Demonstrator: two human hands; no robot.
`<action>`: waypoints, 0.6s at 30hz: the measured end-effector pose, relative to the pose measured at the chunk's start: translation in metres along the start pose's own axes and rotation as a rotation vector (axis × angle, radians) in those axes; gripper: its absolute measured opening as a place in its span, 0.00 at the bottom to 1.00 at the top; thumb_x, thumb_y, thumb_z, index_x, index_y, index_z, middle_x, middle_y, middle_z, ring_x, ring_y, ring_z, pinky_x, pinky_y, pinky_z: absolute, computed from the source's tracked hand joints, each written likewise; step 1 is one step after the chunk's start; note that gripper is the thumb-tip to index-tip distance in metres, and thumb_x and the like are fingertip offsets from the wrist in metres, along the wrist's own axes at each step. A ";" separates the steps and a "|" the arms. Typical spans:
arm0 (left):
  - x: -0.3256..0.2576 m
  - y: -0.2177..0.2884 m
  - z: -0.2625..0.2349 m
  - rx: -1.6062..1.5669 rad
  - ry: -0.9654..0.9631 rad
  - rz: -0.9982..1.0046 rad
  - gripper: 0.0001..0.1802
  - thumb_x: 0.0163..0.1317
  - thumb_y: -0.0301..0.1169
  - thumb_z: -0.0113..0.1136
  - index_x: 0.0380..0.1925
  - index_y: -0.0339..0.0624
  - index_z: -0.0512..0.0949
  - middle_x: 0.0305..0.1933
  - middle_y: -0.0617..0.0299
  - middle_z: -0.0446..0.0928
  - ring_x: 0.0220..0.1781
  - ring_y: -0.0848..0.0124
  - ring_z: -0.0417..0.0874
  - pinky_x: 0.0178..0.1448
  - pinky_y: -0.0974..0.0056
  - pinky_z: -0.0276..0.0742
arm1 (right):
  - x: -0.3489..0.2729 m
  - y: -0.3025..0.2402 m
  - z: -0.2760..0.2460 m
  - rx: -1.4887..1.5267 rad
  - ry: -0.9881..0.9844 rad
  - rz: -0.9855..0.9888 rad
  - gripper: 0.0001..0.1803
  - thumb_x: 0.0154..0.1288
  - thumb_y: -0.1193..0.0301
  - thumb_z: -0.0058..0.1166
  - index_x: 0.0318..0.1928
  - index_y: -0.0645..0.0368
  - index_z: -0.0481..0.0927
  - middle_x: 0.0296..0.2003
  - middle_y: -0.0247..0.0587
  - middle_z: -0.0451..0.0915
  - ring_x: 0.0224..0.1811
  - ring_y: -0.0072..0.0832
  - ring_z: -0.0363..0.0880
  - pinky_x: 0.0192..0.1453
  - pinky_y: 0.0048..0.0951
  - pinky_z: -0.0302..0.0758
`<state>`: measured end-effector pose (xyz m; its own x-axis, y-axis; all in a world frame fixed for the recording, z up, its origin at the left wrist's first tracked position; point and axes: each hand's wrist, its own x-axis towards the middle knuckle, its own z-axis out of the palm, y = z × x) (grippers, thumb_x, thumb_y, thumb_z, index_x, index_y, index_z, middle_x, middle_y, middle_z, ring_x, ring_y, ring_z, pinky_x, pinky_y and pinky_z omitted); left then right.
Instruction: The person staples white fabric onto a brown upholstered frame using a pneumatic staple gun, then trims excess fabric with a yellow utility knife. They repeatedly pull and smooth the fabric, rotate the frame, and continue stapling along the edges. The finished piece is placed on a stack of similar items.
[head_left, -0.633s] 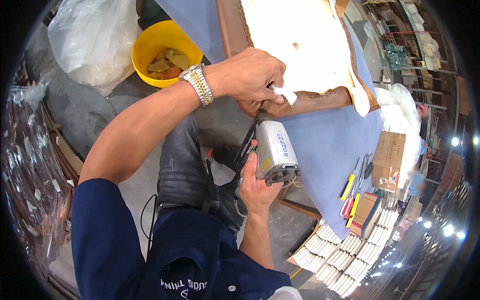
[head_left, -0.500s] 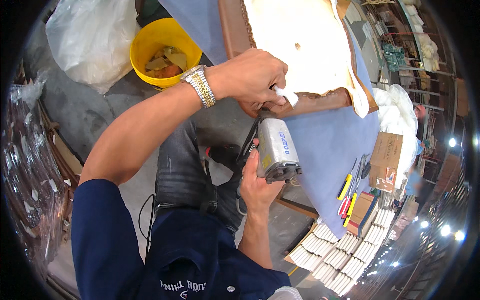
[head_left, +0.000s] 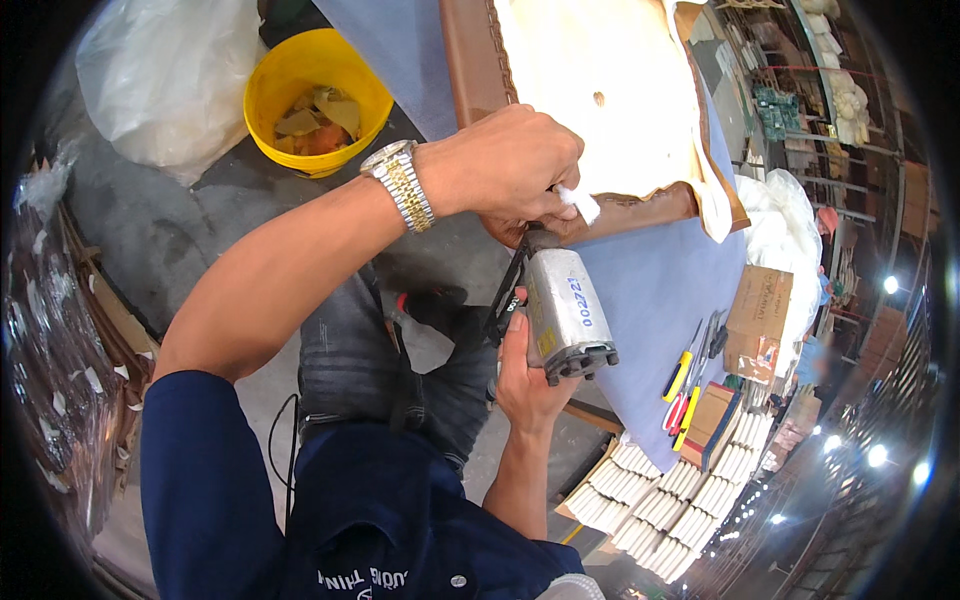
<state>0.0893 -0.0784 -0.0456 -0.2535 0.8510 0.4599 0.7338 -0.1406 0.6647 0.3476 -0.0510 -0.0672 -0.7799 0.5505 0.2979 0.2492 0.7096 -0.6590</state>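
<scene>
My left hand (head_left: 515, 165), with a metal watch (head_left: 402, 185) on its wrist, is closed at the near corner of a brown leather upholstered panel (head_left: 640, 212). A tuft of white wadding (head_left: 578, 204) sticks out of its fingers; the fingertips are partly hidden. Bright cream fabric (head_left: 600, 100) covers the panel's inner face. My right hand (head_left: 528, 375) is wrapped round a silver pneumatic staple gun (head_left: 567, 300). The gun's nose points up at the leather edge just below my left fingers; whether it touches cannot be made out.
The panel lies on a blue-covered table (head_left: 640, 290). Pliers and other hand tools (head_left: 690, 385), a cardboard box (head_left: 757, 318) and stacked white staple strips (head_left: 690, 500) are to the right. A yellow bucket of scraps (head_left: 375, 95) and a clear plastic bag (head_left: 165, 80) stand left.
The staple gun has shifted slightly to the right and down and turned a little. My left hand keeps its grip at the corner. The whole view has moved slightly.
</scene>
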 end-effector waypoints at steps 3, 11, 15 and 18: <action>0.000 0.001 0.000 -0.037 -0.006 -0.039 0.16 0.56 0.39 0.72 0.24 0.35 0.86 0.31 0.54 0.81 0.32 0.53 0.84 0.37 0.54 0.76 | 0.005 -0.008 -0.001 -0.019 0.019 0.006 0.22 0.70 0.86 0.56 0.63 0.72 0.69 0.50 0.49 0.85 0.36 0.20 0.82 0.31 0.21 0.77; -0.009 0.001 -0.004 -0.010 0.015 0.029 0.14 0.58 0.37 0.70 0.25 0.36 0.85 0.34 0.55 0.81 0.39 0.55 0.83 0.42 0.53 0.76 | 0.014 -0.031 -0.026 -0.187 -0.123 0.070 0.16 0.68 0.86 0.58 0.56 0.68 0.76 0.46 0.41 0.86 0.35 0.19 0.81 0.36 0.22 0.78; -0.013 0.001 0.002 -0.081 0.050 0.046 0.13 0.59 0.37 0.70 0.24 0.37 0.84 0.35 0.55 0.81 0.39 0.54 0.83 0.43 0.53 0.76 | 0.017 -0.042 -0.032 -0.204 -0.205 0.150 0.14 0.67 0.87 0.57 0.52 0.66 0.79 0.43 0.40 0.86 0.38 0.20 0.82 0.41 0.23 0.79; -0.010 0.001 0.011 -0.030 0.074 0.081 0.12 0.59 0.36 0.69 0.25 0.38 0.85 0.35 0.56 0.81 0.37 0.54 0.82 0.43 0.53 0.76 | 0.017 -0.038 -0.029 -0.157 -0.127 0.146 0.10 0.69 0.85 0.57 0.49 0.65 0.81 0.39 0.38 0.86 0.31 0.17 0.79 0.34 0.22 0.76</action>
<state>0.0993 -0.0810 -0.0560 -0.2410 0.7965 0.5546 0.7345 -0.2238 0.6406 0.3415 -0.0557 -0.0172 -0.7927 0.5993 0.1117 0.4429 0.6920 -0.5701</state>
